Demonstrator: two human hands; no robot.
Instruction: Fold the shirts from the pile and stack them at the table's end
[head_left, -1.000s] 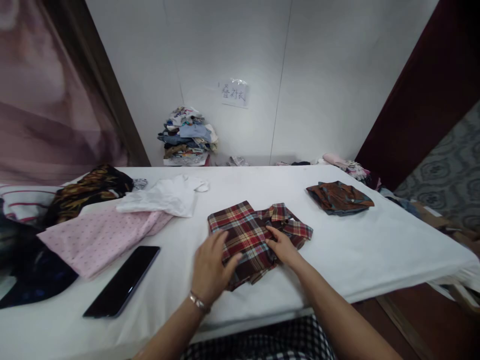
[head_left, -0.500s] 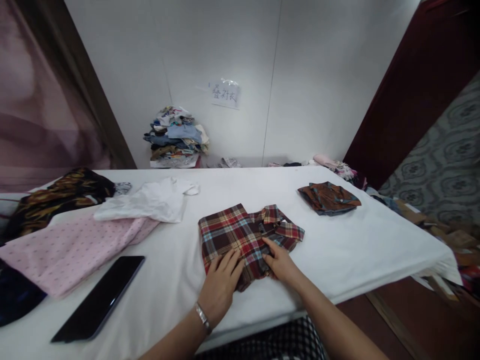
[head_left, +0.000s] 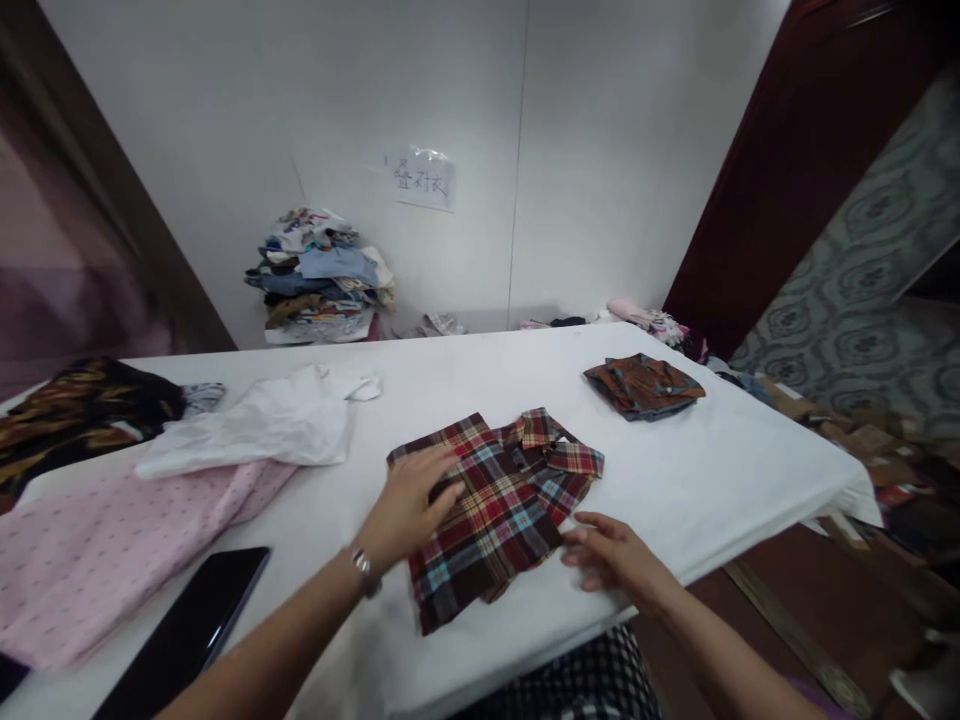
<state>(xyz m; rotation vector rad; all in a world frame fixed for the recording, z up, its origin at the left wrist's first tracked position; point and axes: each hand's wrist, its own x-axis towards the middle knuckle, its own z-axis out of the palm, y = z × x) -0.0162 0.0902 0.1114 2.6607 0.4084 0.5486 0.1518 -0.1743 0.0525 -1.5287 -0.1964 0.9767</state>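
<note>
A plaid shirt (head_left: 495,510) in red, brown and blue lies folded on the white-covered table (head_left: 480,375), its collar pointing to the far right. My left hand (head_left: 414,500) is over the shirt's left side, fingers stretched out and thumb apart, with a bracelet on the wrist. Whether its fingers press on the cloth I cannot tell. Beside the shirt's near right edge is my right hand (head_left: 606,555), its fingers apart and loosely bent, with nothing seen in them.
A folded brown shirt (head_left: 643,385) lies at the far right. On the left are a white garment (head_left: 259,425), a pink dotted cloth (head_left: 142,550), a dark patterned cloth (head_left: 90,405) and a black phone (head_left: 187,625). Behind stands a clothes pile (head_left: 322,270).
My left hand has moved up and left over the shirt. My right hand has come off it toward the near right. The shirt's near part now spreads lower. The view has shifted right.
</note>
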